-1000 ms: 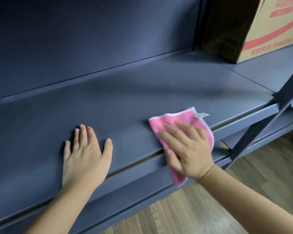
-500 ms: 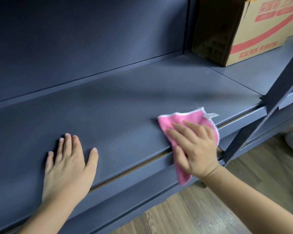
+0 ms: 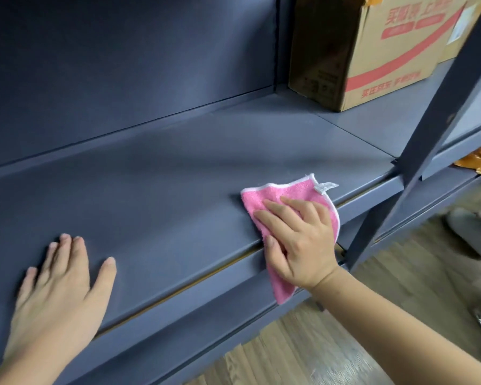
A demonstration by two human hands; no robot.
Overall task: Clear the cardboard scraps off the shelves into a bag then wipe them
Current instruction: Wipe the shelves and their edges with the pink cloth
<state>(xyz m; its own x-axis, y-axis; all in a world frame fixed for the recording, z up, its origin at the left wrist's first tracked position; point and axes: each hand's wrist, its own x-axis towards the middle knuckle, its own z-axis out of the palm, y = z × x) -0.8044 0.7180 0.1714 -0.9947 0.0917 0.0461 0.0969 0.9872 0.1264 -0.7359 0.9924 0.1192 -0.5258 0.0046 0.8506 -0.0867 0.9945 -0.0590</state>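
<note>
Dark blue-grey metal shelf (image 3: pixel 178 190): wide, flat and stiff. It fills most of the view, and no cardboard scraps show on this stretch, so I judge the wiping step is under way.
Brown printed cardboard box (image 3: pixel 372 65): stands upright on the next bay to the right, well apart from both hands.
Slanted dark metal post (image 3: pixel 428 140): crosses in front of the shelf's right end, close to the cloth.
Left hand (image 3: pixel 59 295): lies flat on the shelf near the front edge. Its grip is apart, the fingers are straight and it holds nothing. It looks like a brace.
Right hand (image 3: pixel 297 240): grip apart, with straight fingers pressing the cloth down and the thumb at the shelf's front lip.
Pink terry cloth with white edging (image 3: pixel 286 194): lies on the front part of the shelf, right of centre. One corner hangs over the lip below the palm.
Handling: the cloth is probably light, soft and limp. It should bunch if pushed by a corner, so press on its middle with a flat palm. The smooth metal should let it slide easily.
Small white tag (image 3: pixel 325 187): sticks out from the cloth's far corner.
</note>
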